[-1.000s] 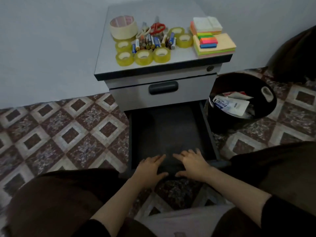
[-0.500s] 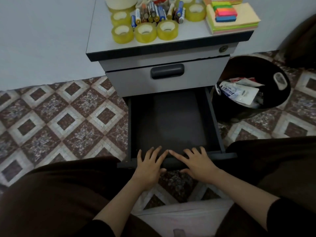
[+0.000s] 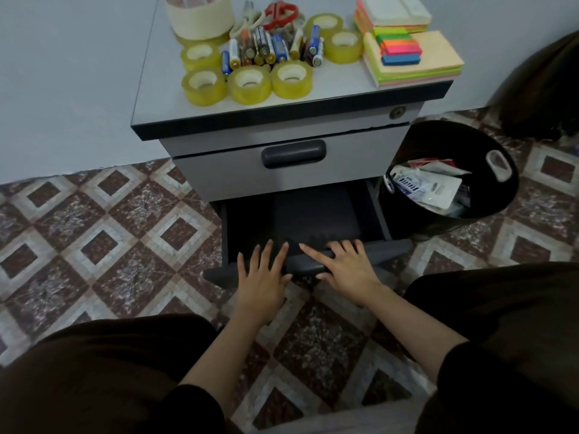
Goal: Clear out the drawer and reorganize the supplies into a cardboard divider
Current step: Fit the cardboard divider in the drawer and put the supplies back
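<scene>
The lower drawer (image 3: 313, 211) of the grey cabinet (image 3: 219, 98) is partly pulled out, dark inside, with nothing visible in it. My left hand (image 3: 264, 277) and my right hand (image 3: 344, 267) press flat, fingers straight, on its front edge and handle. On the cabinet top lie several yellow tape rolls (image 3: 249, 86), a big masking tape roll (image 3: 199, 17), batteries (image 3: 266, 48), red-handled scissors (image 3: 280, 12) and stacks of sticky notes (image 3: 413, 54). No cardboard divider is in view.
A black bin (image 3: 495, 195) holding paper packaging stands right of the cabinet. The upper drawer (image 3: 293, 153) is closed. Patterned floor tiles (image 3: 94, 233) spread to the left. My dark-clothed knees fill both lower corners.
The drawer has slid inward toward the cabinet under both hands. The hands moved forward with it, and the view has shifted closer to the cabinet.
</scene>
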`<state>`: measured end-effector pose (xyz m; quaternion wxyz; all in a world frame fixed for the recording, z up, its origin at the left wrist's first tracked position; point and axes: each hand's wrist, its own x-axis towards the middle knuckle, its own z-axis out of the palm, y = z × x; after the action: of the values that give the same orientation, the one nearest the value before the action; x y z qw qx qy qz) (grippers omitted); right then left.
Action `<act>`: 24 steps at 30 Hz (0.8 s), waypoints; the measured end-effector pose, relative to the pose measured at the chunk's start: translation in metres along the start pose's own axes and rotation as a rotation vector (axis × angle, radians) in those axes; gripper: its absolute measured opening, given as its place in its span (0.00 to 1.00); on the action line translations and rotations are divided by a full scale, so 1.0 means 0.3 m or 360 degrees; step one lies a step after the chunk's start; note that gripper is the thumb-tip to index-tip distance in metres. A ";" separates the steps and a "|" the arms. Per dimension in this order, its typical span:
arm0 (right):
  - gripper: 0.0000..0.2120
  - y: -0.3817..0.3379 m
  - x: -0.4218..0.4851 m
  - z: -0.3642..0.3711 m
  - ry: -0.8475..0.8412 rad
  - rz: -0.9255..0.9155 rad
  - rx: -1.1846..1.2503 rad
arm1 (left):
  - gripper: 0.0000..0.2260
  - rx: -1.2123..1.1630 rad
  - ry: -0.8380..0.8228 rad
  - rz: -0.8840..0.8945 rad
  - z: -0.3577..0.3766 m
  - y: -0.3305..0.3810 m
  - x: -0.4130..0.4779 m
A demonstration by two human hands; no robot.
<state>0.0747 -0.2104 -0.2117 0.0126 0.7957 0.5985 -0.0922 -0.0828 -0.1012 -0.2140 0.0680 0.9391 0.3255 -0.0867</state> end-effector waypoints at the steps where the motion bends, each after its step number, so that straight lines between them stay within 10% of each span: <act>1: 0.32 0.001 0.011 -0.010 -0.0048 0.0031 0.0010 | 0.26 -0.0004 -0.0031 -0.0022 0.001 -0.004 0.011; 6: 0.30 -0.086 -0.014 -0.009 0.0465 0.0356 0.0331 | 0.34 -0.0579 0.0326 -0.0071 0.000 0.020 -0.003; 9: 0.19 -0.146 -0.047 -0.022 0.0742 0.0657 0.1057 | 0.22 -0.1097 0.0588 -0.0222 -0.024 0.053 -0.022; 17: 0.34 -0.096 -0.057 0.026 -0.0221 0.1076 0.2043 | 0.22 -0.1933 -0.0507 -0.0719 -0.050 0.068 -0.060; 24: 0.23 -0.034 -0.004 0.046 -0.0278 0.1184 0.2304 | 0.25 -0.1929 -0.0502 -0.0758 -0.014 0.070 0.032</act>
<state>0.0628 -0.2105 -0.2241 -0.4279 0.7432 0.0845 -0.5074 -0.0617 -0.1110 -0.2105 0.6093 0.6133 0.5012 -0.0375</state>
